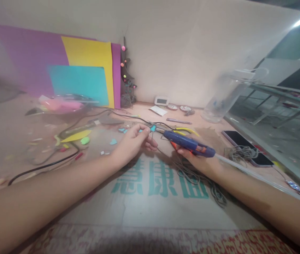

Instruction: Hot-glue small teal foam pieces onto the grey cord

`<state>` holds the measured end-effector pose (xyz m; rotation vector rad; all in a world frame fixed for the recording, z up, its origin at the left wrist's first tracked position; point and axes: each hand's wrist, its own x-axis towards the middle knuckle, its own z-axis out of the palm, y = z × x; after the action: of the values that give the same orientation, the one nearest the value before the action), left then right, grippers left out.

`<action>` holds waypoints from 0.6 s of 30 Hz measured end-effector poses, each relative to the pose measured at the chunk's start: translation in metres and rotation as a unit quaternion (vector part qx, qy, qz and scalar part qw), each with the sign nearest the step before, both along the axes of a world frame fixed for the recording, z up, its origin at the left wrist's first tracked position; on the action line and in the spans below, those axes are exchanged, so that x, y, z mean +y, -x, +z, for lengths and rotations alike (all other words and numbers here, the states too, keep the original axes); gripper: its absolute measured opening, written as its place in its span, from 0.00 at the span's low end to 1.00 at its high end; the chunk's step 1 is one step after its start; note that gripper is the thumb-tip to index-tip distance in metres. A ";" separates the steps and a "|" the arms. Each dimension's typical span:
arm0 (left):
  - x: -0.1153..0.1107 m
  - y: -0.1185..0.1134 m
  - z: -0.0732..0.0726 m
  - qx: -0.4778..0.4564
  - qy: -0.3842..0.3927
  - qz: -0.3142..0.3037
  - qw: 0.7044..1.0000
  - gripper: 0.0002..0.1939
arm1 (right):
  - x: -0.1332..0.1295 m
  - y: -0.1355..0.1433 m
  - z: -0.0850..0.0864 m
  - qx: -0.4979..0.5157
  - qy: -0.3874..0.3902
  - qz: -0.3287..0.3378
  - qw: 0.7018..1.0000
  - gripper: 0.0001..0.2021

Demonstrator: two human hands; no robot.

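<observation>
Near the middle of the view, my left hand (139, 138) pinches a small teal piece (153, 128) between thumb and fingertips, with a thin dark wire at it. My right hand (192, 157) is wrapped round the handle of a blue glue gun (184, 140). The gun's nozzle points left and lies close to the teal piece; whether they touch cannot be made out. A clear glue stick (245, 169) sticks out of the gun's rear, above my right forearm. Small teal cutouts (113, 141) lie left of my left hand.
Yellow-handled pliers (187, 130) lie behind the gun. Loose grey wire (189, 174) trails below it. A phone (237, 141) and a wire coil sit right, a clear jug (218, 100) behind. Coloured sheets (86, 53) lean on the wall. A black cable (46, 165) crosses the left side.
</observation>
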<state>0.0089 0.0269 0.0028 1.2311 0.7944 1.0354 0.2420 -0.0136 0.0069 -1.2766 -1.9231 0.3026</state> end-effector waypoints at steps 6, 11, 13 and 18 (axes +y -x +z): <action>-0.004 0.000 0.003 0.018 -0.036 0.024 0.999 0.10 | 0.001 0.002 0.000 -0.019 -0.026 0.020 0.999 0.09; -0.007 -0.001 0.004 0.027 -0.059 0.032 0.997 0.09 | 0.000 0.006 0.001 -0.012 -0.031 0.023 0.999 0.06; -0.007 -0.001 0.003 0.029 -0.063 0.033 0.997 0.09 | 0.001 0.006 0.002 -0.030 -0.035 0.009 0.999 0.06; -0.009 0.000 0.003 0.032 -0.072 0.036 0.996 0.09 | 0.002 0.005 0.002 -0.054 -0.045 -0.008 0.997 0.06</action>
<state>0.0094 0.0181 0.0063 1.3729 0.8307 1.1328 0.2366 -0.0115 0.0086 -1.2717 -1.9928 0.1385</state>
